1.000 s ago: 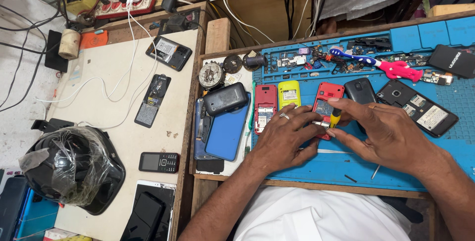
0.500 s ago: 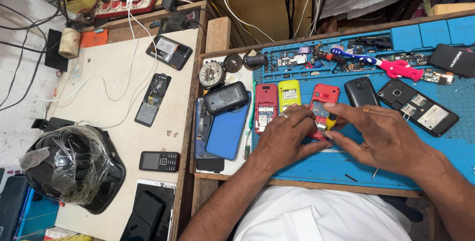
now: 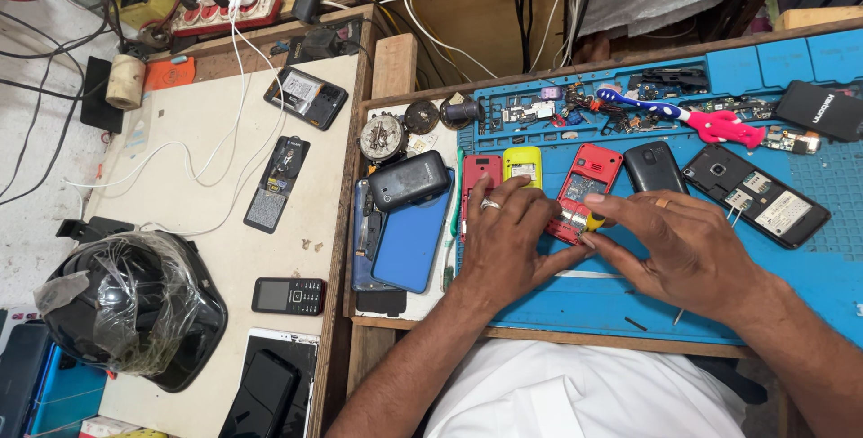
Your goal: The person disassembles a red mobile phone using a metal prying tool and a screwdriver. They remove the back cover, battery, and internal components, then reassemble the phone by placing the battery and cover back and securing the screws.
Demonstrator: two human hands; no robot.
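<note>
Both hands, left hand (image 3: 508, 236), right hand (image 3: 688, 249), on red phone (image 3: 584, 188) (opened)

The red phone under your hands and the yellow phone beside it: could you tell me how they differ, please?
The red phone is larger and tilted; the yellow phone is smaller and upright. Both hands touch the red one: left hand, right hand. The yellow one lies partly under the left fingers. Both lie opened on the blue mat.

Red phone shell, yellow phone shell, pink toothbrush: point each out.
red phone shell (image 3: 593, 171), head view, upper open back.
yellow phone shell (image 3: 522, 165), head view, middle of back.
pink toothbrush (image 3: 733, 127), head view, pink handle.
</note>
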